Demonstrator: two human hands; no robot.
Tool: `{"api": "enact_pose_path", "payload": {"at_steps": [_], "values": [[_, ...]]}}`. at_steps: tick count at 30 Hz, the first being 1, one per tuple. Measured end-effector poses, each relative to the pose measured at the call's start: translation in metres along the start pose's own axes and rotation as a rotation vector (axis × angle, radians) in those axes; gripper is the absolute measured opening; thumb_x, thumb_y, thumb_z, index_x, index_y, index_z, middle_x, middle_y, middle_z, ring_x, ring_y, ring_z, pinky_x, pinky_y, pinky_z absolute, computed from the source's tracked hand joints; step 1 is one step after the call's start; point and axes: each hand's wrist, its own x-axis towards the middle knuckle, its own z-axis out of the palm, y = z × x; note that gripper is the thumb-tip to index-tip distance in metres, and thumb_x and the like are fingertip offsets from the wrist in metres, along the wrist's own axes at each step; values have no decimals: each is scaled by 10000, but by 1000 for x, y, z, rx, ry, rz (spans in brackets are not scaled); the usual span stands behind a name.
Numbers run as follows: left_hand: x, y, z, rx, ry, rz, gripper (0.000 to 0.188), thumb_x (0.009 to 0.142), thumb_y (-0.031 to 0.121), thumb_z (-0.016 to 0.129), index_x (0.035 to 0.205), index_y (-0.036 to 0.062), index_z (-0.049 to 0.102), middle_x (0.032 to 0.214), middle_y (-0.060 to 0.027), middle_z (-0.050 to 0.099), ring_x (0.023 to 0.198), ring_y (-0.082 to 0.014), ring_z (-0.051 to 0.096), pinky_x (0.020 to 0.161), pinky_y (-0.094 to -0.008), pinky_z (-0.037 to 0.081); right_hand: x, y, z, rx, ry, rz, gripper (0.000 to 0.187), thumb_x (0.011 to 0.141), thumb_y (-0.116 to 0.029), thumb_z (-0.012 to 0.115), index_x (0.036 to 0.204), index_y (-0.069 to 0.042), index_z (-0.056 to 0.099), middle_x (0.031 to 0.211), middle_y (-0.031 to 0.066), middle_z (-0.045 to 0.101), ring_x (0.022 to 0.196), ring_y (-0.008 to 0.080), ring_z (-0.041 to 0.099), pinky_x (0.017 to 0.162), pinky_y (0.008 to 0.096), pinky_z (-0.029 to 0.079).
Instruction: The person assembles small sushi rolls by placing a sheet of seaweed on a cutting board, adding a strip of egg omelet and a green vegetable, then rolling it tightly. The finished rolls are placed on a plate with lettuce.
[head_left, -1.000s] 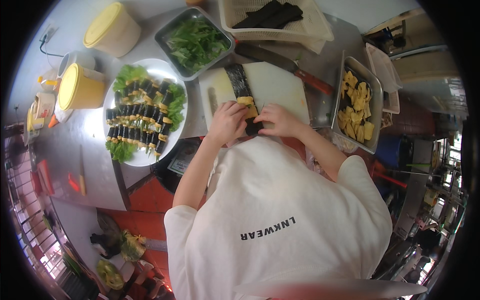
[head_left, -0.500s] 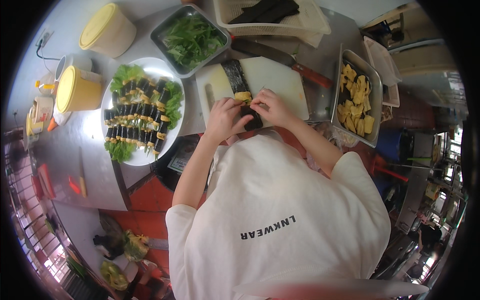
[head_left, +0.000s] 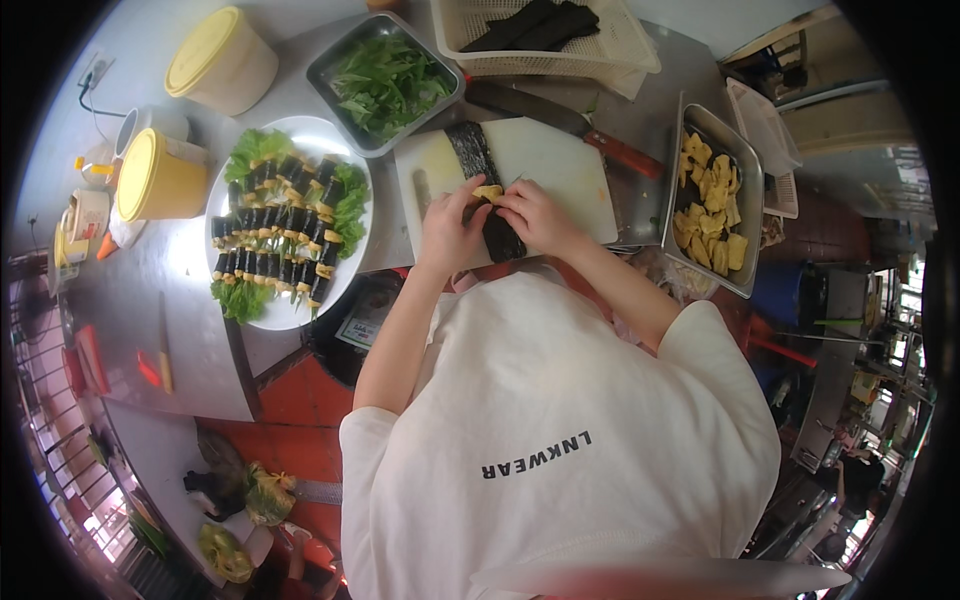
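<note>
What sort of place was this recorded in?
Probably a kitchen, perhaps a restaurant's: a white rectangular cutting board, a long dark-bladed knife with a reddish handle, and a round white plate of black-wrapped rolls share a grey metal counter.

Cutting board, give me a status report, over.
Left hand, right hand: both holding yellow piece over dark strip. Strip lies across cutting board. Knife near board's far edge, apart from hands.

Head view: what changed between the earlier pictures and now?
The right hand moved away from the body to the yellow piece over the dark strip, now held with the left hand too. The plate of rolls, knife and metal tray stayed put.
</note>
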Motion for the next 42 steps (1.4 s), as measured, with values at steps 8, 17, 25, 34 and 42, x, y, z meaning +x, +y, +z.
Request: {"api": "enact_pose_path", "payload": {"at_steps": [8, 17, 25, 34, 42], "values": [[-5, -8, 1, 172, -7, 76, 212, 734, 81, 722, 944, 59, 693, 948, -64, 599, 889, -285, 543, 798, -388, 445, 7, 1, -3, 128, -4, 38, 174, 802, -94, 674, 965, -34, 657, 904, 91, 559, 835, 275, 540, 760, 369, 461], [5, -10, -3, 116, 42, 30, 206, 705, 101, 751, 907, 84, 714, 932, -49, 594, 865, -261, 561, 756, -365, 455, 9, 17, -2, 1, -34, -71, 205, 789, -103, 696, 981, -42, 661, 917, 92, 555, 876, 278, 539, 781, 368, 458], [6, -13, -7, 243, -85, 126, 225, 746, 123, 718, 964, 78, 694, 942, -60, 587, 895, -273, 548, 775, -382, 443, 14, 15, -5, 79, -5, -72, 237, 774, -115, 718, 1002, -64, 677, 913, 84, 565, 845, 262, 548, 753, 365, 463], [10, -18, -7, 252, -61, 93, 232, 738, 144, 731, 959, 82, 698, 941, -59, 599, 908, -270, 559, 790, -380, 450, 24, 25, -8, 98, -91, -48, 214, 778, -63, 700, 991, -62, 682, 890, 80, 576, 814, 257, 562, 726, 352, 474], [8, -17, -5, 265, -2, 144, 279, 688, 125, 756, 966, 116, 726, 950, -32, 632, 919, -240, 574, 785, -364, 454, 36, 26, -8, -4, -143, -54, 236, 802, -48, 675, 1037, -63, 664, 904, 104, 569, 853, 266, 564, 731, 356, 478]]}}
